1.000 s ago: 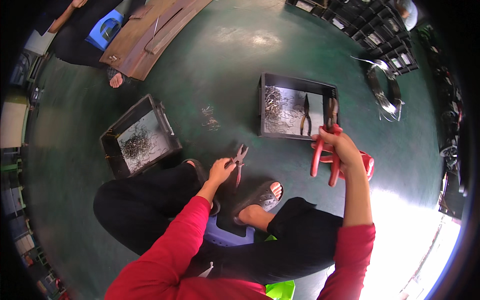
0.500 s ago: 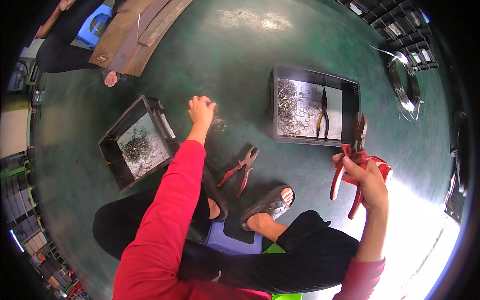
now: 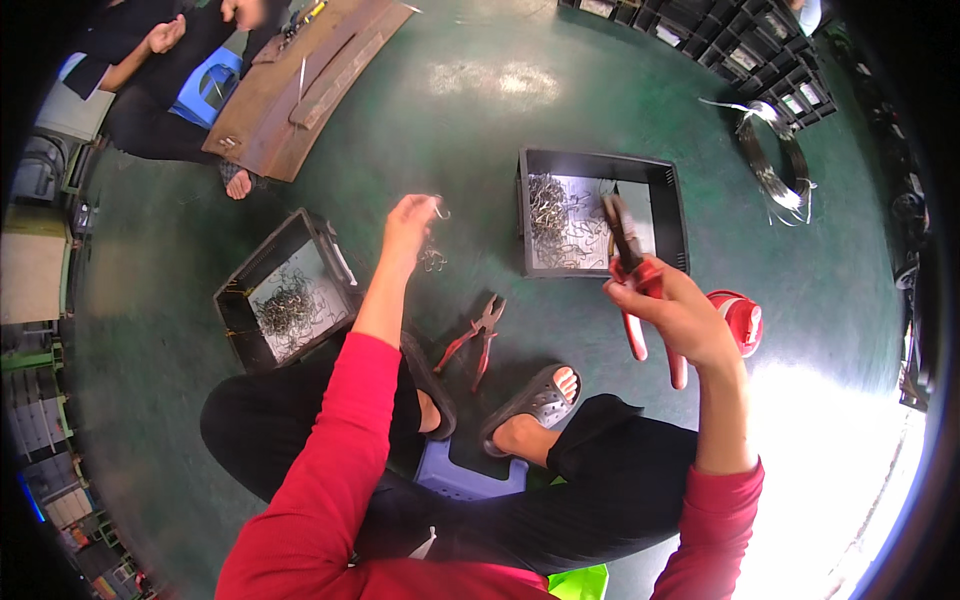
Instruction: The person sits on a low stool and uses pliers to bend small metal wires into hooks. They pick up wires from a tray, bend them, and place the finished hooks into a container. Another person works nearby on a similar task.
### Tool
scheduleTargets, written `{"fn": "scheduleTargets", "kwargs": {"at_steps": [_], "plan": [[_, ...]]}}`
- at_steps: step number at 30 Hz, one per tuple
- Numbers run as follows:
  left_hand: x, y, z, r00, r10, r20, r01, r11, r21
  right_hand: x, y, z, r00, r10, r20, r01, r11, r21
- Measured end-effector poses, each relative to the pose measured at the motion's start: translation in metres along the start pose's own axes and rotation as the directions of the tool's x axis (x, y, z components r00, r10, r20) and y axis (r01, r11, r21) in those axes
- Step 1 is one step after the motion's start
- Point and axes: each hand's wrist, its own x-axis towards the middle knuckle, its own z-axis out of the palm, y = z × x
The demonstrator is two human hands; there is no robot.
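Since half a second ago the left hand [image 3: 410, 222] has lifted off the floor, where it was reaching down beside the small heap of wire pieces, and now sits raised with a bent wire hook [image 3: 438, 208] pinched at its fingertips. The right hand [image 3: 678, 318] has swung inward and upward, bringing its red-handled pliers [image 3: 636, 290] across the near edge of the right tray.

The left hand is nearly closed, thumb and fingers drawn together on the hook, which pokes out just past them. Directly below it a small pile of wire hooks [image 3: 432, 260] lies on the green floor [image 3: 470, 140], close to the hand but apart from it.

The right hand is clenched around the pliers' red handles, the dark nose pointing up and away over the right black tray [image 3: 668, 190]. Whether the pliers' nose is shut cannot be told. The hook in the left hand is well apart from the pliers, across the gap between both trays.

A second pair of red-handled pliers [image 3: 478, 338] lies free on the floor between the hands, just ahead of the sandalled feet. The left black tray [image 3: 240, 290], holding tangled wire pieces, sits beside the left forearm. A red lidded container [image 3: 738, 318] stands just behind the right hand. A coil of wire [image 3: 775, 165] lies beyond the right tray.
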Motion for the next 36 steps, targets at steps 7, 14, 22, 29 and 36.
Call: {"fn": "scheduleTargets", "kwargs": {"at_steps": [7, 14, 22, 29, 36], "plan": [[-0.115, 0.132, 0.04, 0.949, 0.163, 0.271, -0.024, 0.892, -0.451, -0.039, -0.029, 0.016, 0.99, -0.052, 0.131, 0.072, 0.986, -0.152], [-0.177, 0.177, 0.037, 0.942, 0.213, 0.259, -0.111, 0.926, -0.36, -0.058, -0.039, 0.045, 0.962, -0.216, 0.168, 0.241, 0.959, -0.151], [-0.194, 0.193, 0.03, 0.928, 0.281, 0.246, -0.22, 0.943, -0.248, -0.053, -0.049, 0.054, 0.959, -0.228, 0.169, 0.264, 0.935, -0.237], [-0.189, 0.187, 0.029, 0.945, 0.322, 0.063, -0.277, 0.887, -0.369, -0.05, -0.052, 0.06, 0.969, -0.19, 0.16, 0.211, 0.969, -0.128], [-0.188, 0.18, 0.038, 0.84, 0.504, -0.202, -0.528, 0.669, -0.523, -0.039, -0.044, 0.094, 0.958, -0.176, 0.226, 0.116, 0.96, 0.254]]}}
